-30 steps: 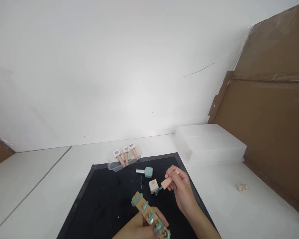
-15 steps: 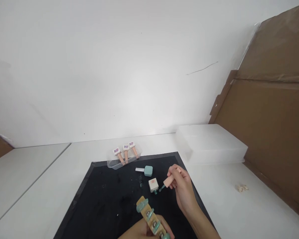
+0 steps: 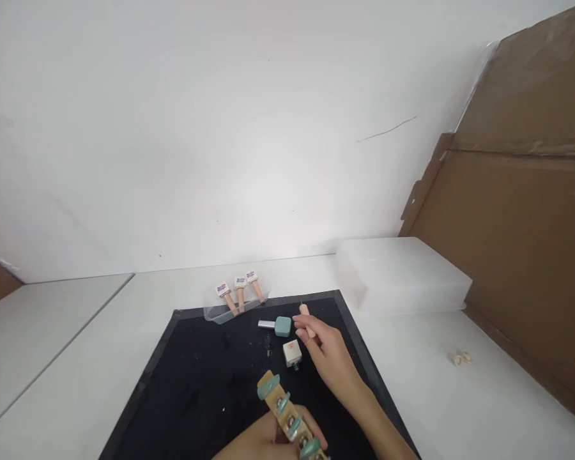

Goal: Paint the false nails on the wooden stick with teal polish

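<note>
My left hand (image 3: 268,437) is closed around a wooden nail display strip (image 3: 281,415) at the bottom, which carries several shiny green false nails (image 3: 269,387). My right hand (image 3: 326,351) pinches a pink nail polish brush cap (image 3: 305,311) between thumb and fingers. Its thin brush end points away toward the mat's far edge; the bristles are hard to make out. Just left of that hand lies a white nail polish bottle (image 3: 292,351) on its side, its green-stained neck facing me. Behind it rests a teal polish bottle (image 3: 282,326) with a silver cap.
A black mat (image 3: 186,383) with small smears covers the white table (image 3: 76,358). On its far edge sits a clear tray (image 3: 219,317) with three pink-capped bottles (image 3: 240,282). A translucent box (image 3: 407,275), small beige pieces (image 3: 460,358) and cardboard (image 3: 522,223) stand right.
My right hand has moved left and away from me, and the brush has turned from pointing at the bottle neck to pointing away. The nail strip has shifted slightly left.
</note>
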A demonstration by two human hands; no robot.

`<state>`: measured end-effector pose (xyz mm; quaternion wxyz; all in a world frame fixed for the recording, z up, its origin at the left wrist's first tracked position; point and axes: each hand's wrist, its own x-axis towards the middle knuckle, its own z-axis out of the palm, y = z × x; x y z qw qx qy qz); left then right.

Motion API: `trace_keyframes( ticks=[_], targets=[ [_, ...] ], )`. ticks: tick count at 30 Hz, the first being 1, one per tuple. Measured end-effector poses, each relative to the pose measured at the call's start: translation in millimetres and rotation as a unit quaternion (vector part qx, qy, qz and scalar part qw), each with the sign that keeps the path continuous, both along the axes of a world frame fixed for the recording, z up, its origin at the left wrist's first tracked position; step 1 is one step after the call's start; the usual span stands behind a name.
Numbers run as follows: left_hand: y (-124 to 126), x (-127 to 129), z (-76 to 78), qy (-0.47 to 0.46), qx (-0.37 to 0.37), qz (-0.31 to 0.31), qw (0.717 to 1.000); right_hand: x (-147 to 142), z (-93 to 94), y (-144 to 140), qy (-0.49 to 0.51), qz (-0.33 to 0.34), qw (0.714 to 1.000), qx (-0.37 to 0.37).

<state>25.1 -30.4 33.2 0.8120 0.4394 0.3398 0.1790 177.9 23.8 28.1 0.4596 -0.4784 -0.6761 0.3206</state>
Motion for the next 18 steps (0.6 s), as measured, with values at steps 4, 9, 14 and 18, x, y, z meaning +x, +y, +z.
trace_keyframes(
  ticks=[4, 9, 14, 18],
  targets=[
    [1.1, 0.2, -1.3, 0.035, 0.015, 0.011, 0.999, -3.2, -4.3, 1.1, -0.093, 0.038, 0.995, -0.006],
    [-1.8, 2.6, 4.8, 0.066, 0.019, 0.017, 0.998, -8.2, -14.2, 1.0, -0.117, 0.076, 0.990, -0.023],
    [-3.5, 2.9, 9.2, 0.062, 0.013, 0.021, 0.998, -11.0, -21.3, 1.9, -0.108, 0.052, 0.993, -0.010],
    [-2.3, 1.5, 6.9, 0.054, 0.024, 0.024, 0.998, -9.8, -19.4, 2.9, -0.056, 0.023, 0.998, -0.017]
  ],
)
